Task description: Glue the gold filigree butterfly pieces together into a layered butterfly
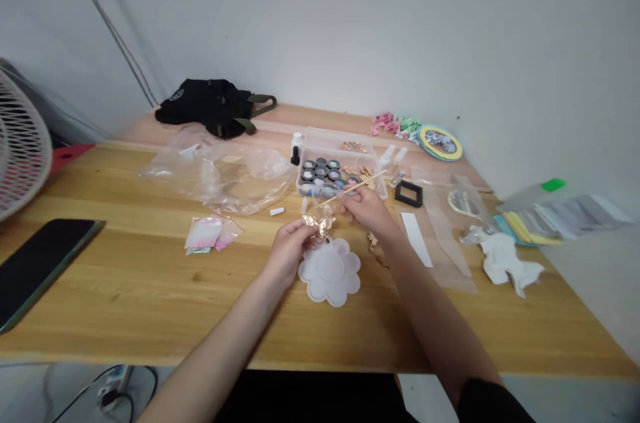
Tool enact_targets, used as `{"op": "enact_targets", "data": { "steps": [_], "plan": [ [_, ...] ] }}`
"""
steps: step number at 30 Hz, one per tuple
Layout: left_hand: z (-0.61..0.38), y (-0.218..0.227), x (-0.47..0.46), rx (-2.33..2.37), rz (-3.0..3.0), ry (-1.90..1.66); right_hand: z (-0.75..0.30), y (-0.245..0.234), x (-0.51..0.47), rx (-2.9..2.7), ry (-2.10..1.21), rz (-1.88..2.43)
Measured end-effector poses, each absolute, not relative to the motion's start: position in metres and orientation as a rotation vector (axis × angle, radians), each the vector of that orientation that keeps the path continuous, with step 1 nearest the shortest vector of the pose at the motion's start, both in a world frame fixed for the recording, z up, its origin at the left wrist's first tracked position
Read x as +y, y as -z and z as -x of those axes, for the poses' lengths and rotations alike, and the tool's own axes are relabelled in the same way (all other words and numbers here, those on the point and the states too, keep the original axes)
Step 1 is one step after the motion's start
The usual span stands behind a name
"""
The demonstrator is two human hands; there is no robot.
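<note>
Between the fingers of my left hand [291,246] is a shiny gold butterfly ornament [320,222], held by one wing above a white flower-shaped palette [331,270]. My right hand [369,208] pinches a thin wooden stick [356,186], slanted so its lower end comes close to the butterfly; whether they touch I cannot tell. Just beyond both hands stands a clear plastic box [340,142] with several small round pots [321,173] in it. Gold pieces [379,246] lie partly hidden behind my right forearm.
A crumpled clear plastic bag [220,170] and small powder packets [213,234] lie to the left, beyond a phone [45,266]. A black square frame [409,194], a white strip [416,240] and a crumpled tissue [505,260] lie right. A black bag [207,106] is at the back.
</note>
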State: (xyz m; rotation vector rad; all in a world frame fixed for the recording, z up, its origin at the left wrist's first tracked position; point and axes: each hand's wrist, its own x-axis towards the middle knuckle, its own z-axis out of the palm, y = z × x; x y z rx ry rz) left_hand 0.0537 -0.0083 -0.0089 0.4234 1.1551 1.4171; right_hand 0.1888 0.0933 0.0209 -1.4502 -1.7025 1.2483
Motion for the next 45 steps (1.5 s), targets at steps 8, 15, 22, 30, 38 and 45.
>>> {"op": "enact_targets", "data": {
  "steps": [8, 15, 22, 30, 38, 45],
  "plan": [
    [-0.053, 0.007, -0.008, 1.149, -0.357, -1.449, -0.274, -0.005, 0.077, -1.849, -0.578, 1.656],
    [-0.056, 0.009, -0.008, 1.193, -0.385, -1.418, -0.300, 0.001, 0.060, -2.126, -0.405, 1.944],
    [-0.054, 0.010, -0.006, 1.215, -0.401, -1.427, -0.294, 0.011, 0.057, -2.242, -0.415, 1.931],
    [-0.053, 0.011, -0.006, 1.212, -0.397, -1.432, -0.292, 0.012, 0.055, -2.225, -0.371, 1.941],
    [-0.055, 0.006, -0.008, 1.211, -0.380, -1.428, -0.291, 0.014, 0.057, -2.226, -0.370, 1.916],
    [-0.055, 0.003, -0.008, 1.182, -0.338, -1.498, -0.293, 0.016, 0.054, -2.260, -0.359, 1.918]
  ]
}}
